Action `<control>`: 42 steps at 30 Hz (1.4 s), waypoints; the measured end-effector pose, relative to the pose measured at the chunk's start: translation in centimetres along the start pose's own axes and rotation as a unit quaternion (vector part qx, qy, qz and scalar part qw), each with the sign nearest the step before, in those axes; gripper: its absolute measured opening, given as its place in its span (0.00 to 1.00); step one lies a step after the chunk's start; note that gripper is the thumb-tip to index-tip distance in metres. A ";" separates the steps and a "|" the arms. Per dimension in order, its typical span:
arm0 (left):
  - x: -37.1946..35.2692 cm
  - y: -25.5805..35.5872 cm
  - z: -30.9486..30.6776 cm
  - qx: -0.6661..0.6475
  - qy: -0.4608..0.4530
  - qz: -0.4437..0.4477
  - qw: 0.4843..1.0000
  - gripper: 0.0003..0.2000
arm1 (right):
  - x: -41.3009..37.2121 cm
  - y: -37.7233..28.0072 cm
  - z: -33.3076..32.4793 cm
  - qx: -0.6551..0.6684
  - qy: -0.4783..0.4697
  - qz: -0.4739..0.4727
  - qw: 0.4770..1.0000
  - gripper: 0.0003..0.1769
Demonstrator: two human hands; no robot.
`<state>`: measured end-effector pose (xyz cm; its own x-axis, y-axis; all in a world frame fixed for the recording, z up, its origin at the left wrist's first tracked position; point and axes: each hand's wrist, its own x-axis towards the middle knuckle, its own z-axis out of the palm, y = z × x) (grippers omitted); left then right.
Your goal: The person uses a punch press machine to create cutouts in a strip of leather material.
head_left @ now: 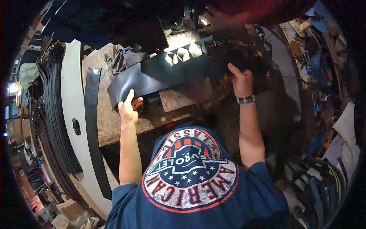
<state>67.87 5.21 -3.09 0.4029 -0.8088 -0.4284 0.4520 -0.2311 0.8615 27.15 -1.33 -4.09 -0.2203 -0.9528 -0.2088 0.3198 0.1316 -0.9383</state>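
A long, dark, smooth sheet (164, 74) stretches over the worktable between my two hands. At its near left edge, my left hand (129, 108) grips it, thumb on top and fingers curled below. My right hand (242, 80) is closed at the sheet's right end, where deep shadow hides the exact edge. Under a bright lamp, several pale angular shapes (183, 54) show along the sheet's far side; whether they are holes cannot be made out. A reddish-brown flat piece (185, 95) lies on the table below the sheet.
Dark machinery (114, 23) stands beyond the worktable (108, 126). A crumpled grey cloth (127, 57) sits at the table's far left. Long black strips (57, 103) hang at the left, beside a pale board (72, 99) and a dark strip (92, 114). Clutter and scraps (320, 183) fill the right.
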 end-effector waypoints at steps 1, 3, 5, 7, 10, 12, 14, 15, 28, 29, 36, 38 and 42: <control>0.4 0.0 0.4 0.014 0.045 0.005 0.999 0.08 | 0.3 0.2 0.1 -0.006 0.007 0.001 1.000 0.03; 1.1 -0.1 1.0 0.006 0.066 0.047 0.997 0.09 | 0.0 -0.3 2.7 -0.001 0.028 0.001 1.000 0.04; 1.6 0.3 1.9 0.005 0.087 0.055 0.995 0.10 | 0.1 -0.3 3.6 0.038 0.034 -0.023 0.998 0.08; 2.0 0.3 2.0 0.009 0.093 0.060 0.994 0.11 | 0.5 0.8 4.0 0.015 0.010 -0.023 1.000 0.11; 3.0 0.5 2.2 0.032 0.081 0.062 0.994 0.11 | 0.0 2.5 5.1 -0.086 -0.044 -0.038 0.995 0.15; 3.4 0.5 2.0 0.063 0.082 0.062 0.993 0.10 | 0.1 3.0 5.5 -0.097 -0.044 -0.045 0.993 0.15; 3.4 0.4 2.1 0.094 0.083 0.075 0.989 0.08 | 0.3 3.4 5.6 -0.114 -0.037 -0.027 0.992 0.14; 3.5 0.4 2.1 0.105 0.085 0.089 0.987 0.09 | 0.2 3.5 5.6 -0.098 -0.029 -0.036 0.994 0.14; 4.3 0.9 3.3 0.186 0.079 0.173 0.964 0.13 | -1.0 3.6 7.2 -0.070 0.052 -0.072 0.994 0.12; 4.4 0.8 3.3 0.183 0.082 0.180 0.963 0.13 | -0.9 3.9 7.1 -0.075 0.061 -0.076 0.992 0.12; 3.8 0.8 3.8 0.188 0.075 0.189 0.961 0.13 | -0.7 4.1 7.2 -0.114 0.059 -0.072 0.989 0.16; 3.8 0.8 3.9 0.179 0.056 0.201 0.961 0.13 | -1.1 3.4 7.5 -0.092 0.063 -0.064 0.992 0.16; 4.1 0.4 3.7 0.190 0.057 0.203 0.959 0.13 | -1.0 4.0 7.3 -0.065 0.062 -0.071 0.993 0.15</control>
<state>66.80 -0.24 -3.48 0.5782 -0.8146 -0.0448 -0.0747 -0.1076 0.9914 35.36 -1.87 -5.58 -0.3699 -0.9241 -0.0962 0.1571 0.0398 -0.9868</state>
